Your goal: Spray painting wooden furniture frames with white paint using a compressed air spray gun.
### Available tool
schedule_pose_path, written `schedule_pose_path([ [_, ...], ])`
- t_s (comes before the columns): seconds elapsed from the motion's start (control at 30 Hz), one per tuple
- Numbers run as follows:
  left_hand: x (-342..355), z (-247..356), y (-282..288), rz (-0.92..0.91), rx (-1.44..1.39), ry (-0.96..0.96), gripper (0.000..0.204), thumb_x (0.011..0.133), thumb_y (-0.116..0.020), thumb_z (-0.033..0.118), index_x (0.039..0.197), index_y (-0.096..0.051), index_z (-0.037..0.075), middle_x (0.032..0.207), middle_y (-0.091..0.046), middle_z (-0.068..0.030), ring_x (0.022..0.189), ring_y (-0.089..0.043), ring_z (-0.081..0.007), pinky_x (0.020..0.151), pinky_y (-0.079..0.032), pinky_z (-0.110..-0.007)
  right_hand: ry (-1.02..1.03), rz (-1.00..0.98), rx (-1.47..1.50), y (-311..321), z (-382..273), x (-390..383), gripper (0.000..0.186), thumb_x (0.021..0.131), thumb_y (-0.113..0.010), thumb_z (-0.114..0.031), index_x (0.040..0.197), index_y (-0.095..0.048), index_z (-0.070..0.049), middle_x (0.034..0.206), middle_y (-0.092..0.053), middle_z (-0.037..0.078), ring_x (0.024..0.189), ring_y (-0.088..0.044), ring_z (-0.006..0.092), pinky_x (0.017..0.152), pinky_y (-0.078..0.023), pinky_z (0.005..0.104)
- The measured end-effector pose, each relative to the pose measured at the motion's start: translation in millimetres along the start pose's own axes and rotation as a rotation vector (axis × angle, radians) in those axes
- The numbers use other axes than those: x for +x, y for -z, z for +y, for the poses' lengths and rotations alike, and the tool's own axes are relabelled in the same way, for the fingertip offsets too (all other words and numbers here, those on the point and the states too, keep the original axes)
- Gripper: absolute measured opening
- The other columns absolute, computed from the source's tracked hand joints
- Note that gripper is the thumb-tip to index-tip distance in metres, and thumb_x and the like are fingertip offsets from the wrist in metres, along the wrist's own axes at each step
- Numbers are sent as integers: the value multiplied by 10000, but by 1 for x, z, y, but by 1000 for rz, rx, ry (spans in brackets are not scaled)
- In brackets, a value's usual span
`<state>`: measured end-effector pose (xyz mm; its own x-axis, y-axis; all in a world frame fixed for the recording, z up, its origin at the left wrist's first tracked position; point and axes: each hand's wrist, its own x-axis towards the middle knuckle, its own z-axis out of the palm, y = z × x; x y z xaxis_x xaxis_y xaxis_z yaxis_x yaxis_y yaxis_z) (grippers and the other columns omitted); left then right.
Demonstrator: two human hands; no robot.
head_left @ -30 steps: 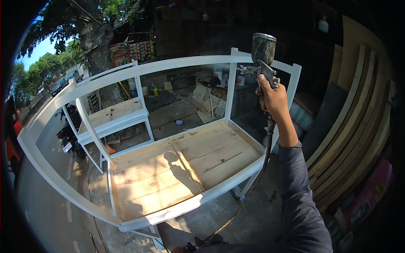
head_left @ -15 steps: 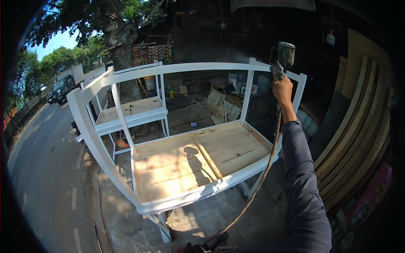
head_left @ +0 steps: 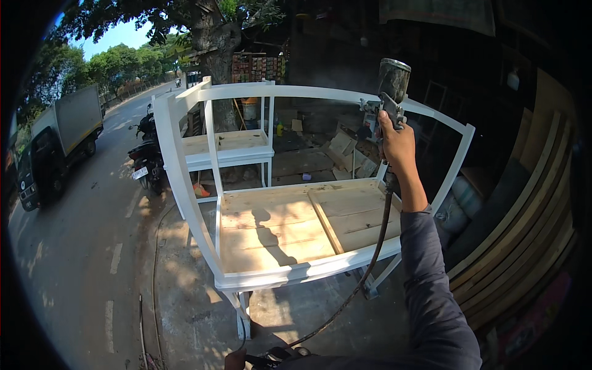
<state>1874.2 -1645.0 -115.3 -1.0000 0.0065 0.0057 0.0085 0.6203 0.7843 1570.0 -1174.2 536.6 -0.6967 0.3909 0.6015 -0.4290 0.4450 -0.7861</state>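
White wood frame (head_left: 296, 91) w/ bare boards (head_left: 277, 216) fills the middle, FYI. R hand (head_left: 399, 148) is up at approx 2 o'clock, wrist upright, thumb high, fingers wrapped round a spray gun (head_left: 390, 105), nozzle facing 9 by the top rail. Dark sleeve (head_left: 431, 277) runs down to 5; hose (head_left: 381, 231) drops from the grip toward 6. L hand: can't make it out at the murky lower edge, so idk if it's holding anything.

Containers: stained cup (head_left: 394, 77) on the gun, contents n/a from this angle. White bottle (head_left: 513, 79) hangs at 2, bucket (head_left: 250, 111) at 11, can't see inside.

Vs half a sec ago: gun's shifted from nr the right corner post back to abt the mid post, view's swung left, and the box truck (head_left: 80, 114) looks way bigger, btwn 9 and 10.
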Motion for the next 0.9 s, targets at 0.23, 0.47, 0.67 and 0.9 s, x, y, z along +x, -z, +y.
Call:
schedule_pose_path([
  [0.23, -2, -32, 35, 51, -35, 14, 557, 1032, -499, 490, 862, -698, -2, 797, -687, -241, 759, -658, -409, 699, -512, -488, -8, -245, 282, -38, -75, -63, 443, 1005, -636, -460, 902, -639, -29, 712, -643, 42, 404, -501, 106, 369, -370, 272],
  [0.47, 2, -67, 78, -2, -16, -223, 503, 1043, -497, 420, 834, -669, -4, 814, -693, -246, 758, -656, -422, 698, -511, -498, 71, 155, -345, -53, -58, -53, 451, 1008, -636, -403, 951, -680, 41, 720, -678, 119, 522, -630, 177, 509, -482, 352],
  [0.67, -12, -94, 133, -65, -156, -29, 509, 1022, -543, 437, 813, -680, -6, 746, -688, -200, 681, -650, -292, 647, -493, -448, 16, 313, -211, -99, -64, -90, 442, 1000, -645, -384, 950, -707, 50, 675, -668, 120, 661, -693, 196, 641, -523, 382],
  [0.9, -25, -133, 164, 17, -144, -1, 549, 1016, -550, 486, 797, -689, 2, 678, -660, -170, 617, -603, -256, 601, -466, -434, -19, 27, 120, -193, -101, -147, 494, 990, -652, -480, 818, -649, -18, 654, -643, 56, 412, -525, 120, 386, -384, 298],
])
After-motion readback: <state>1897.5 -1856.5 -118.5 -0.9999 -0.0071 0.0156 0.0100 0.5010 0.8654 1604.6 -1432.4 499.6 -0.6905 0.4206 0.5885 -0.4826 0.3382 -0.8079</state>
